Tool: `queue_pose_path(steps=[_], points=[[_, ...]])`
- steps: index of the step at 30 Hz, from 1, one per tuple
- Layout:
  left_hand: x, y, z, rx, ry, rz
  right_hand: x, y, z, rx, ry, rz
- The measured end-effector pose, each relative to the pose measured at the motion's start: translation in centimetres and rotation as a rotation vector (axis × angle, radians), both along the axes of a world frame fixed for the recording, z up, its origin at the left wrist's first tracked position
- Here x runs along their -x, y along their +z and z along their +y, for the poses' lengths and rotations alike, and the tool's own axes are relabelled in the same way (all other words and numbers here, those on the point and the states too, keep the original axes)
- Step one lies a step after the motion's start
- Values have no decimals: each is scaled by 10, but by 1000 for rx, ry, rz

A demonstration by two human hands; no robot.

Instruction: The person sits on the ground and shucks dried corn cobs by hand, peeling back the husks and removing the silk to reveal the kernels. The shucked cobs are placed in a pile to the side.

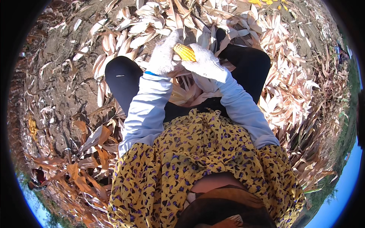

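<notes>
Yellow kernels show on an ear of corn (184,52) between my two hands, which both wear white knitted gloves. My right hand (204,61) is closed around the right end of the ear. At its other end is my left hand (164,54), thumb side toward the corn and fingers partly spread; whether it grips the ear or the husk below is unclear. Pale dry corn husks (186,91) lie under my hands, between my bent legs in dark trousers.
A thick heap of dry husks (288,94) lies to the right. Husked yellow ears (261,2) are at the top edge, and more yellow corn (32,128) is at the far left. Brown dry stalks and leaves (94,159) cover the ground at lower left.
</notes>
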State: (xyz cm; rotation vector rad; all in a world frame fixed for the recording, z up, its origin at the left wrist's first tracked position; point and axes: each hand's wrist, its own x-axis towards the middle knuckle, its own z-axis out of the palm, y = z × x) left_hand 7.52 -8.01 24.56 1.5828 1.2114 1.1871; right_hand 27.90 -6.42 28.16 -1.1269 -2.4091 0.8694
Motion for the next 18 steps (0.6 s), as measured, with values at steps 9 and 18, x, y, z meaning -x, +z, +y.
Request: queue_pose_path(steps=[9, 18], points=[[-16, 27, -3, 417, 273, -503, -4, -15, 19, 888, -312, 1144], [-67, 1, -9, 229, -131, -228, -7, -20, 22, 767, -315, 1258]])
